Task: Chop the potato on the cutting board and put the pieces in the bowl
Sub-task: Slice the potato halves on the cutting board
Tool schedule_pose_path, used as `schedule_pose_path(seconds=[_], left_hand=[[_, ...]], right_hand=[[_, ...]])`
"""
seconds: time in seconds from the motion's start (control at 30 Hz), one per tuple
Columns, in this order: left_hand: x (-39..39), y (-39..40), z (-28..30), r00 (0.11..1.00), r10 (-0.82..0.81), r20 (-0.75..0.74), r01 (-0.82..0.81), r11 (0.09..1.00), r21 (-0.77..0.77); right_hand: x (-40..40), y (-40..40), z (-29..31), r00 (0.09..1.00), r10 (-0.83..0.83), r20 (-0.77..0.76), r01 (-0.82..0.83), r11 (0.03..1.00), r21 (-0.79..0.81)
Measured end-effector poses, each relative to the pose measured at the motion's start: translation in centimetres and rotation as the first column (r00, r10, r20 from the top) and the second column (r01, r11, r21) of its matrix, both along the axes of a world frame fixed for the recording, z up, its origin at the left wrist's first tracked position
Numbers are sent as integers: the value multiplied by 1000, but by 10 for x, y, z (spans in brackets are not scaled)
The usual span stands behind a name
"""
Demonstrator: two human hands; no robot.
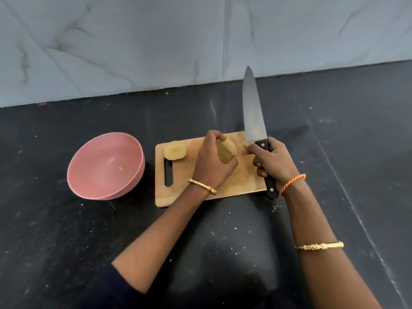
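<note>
Two potato pieces on cutting board: potato half gripped in left hand fingers; other half beside; right hand fingers clamped on knife.

Left hand grips a pale peeled potato half; right hand lifts the black-handled steel chef's knife just beside it.

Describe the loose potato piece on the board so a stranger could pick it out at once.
Find the wooden cutting board on the dark counter, right of the pink bowl. At its far left corner, just above the handle slot, lies the loose potato piece, pale cut face up. Unlike the other potato piece, gripped in the left hand, nothing touches it.
</note>
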State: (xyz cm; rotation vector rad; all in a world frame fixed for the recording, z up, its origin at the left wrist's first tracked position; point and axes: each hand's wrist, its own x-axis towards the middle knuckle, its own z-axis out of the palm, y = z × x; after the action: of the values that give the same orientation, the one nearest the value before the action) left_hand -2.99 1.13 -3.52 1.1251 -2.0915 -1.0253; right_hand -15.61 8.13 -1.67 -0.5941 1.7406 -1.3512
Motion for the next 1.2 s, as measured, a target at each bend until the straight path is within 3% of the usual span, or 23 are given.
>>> schedule_pose_path(seconds=[0.1, 0.27, 0.37, 0.47, 0.6, 0.77, 1.0, 1.2], left_hand=[[1, 0, -4, 994, -75, 85, 77, 997, -27], [22, 2, -8, 962, -63, 266, 80, 995, -57], [24, 8, -13, 972, 7, 236, 20, 994, -109], [16, 8, -15, 974, 104, 203, -72, 985, -158], [5, 4, -13, 988, -33, 152, 49, 993, -106], [0, -14, -3, 960, -173, 219, 177, 984, 4], [-4, -18, -3, 959, -89, 268, 102, 994, -36], [0, -20, 0, 978, -67, 197, 68, 998, 4]], right_hand=[[-2, 4, -3, 998, -43, 56, 43, 999, -2], [5, 14, -10, 994, -11, 109, 9, 1000, 17], [12, 20, -16, 999, 30, 40, -33, 997, 74], [17, 27, -25, 988, 81, -132, -61, 987, 151], [18, 33, -29, 947, 119, -299, -68, 982, 174], [12, 35, -22, 918, 167, -359, -102, 976, 192], [9, 32, -16, 903, 237, -359, -148, 955, 257], [18, 31, -11, 886, 326, -330, -221, 922, 318]])
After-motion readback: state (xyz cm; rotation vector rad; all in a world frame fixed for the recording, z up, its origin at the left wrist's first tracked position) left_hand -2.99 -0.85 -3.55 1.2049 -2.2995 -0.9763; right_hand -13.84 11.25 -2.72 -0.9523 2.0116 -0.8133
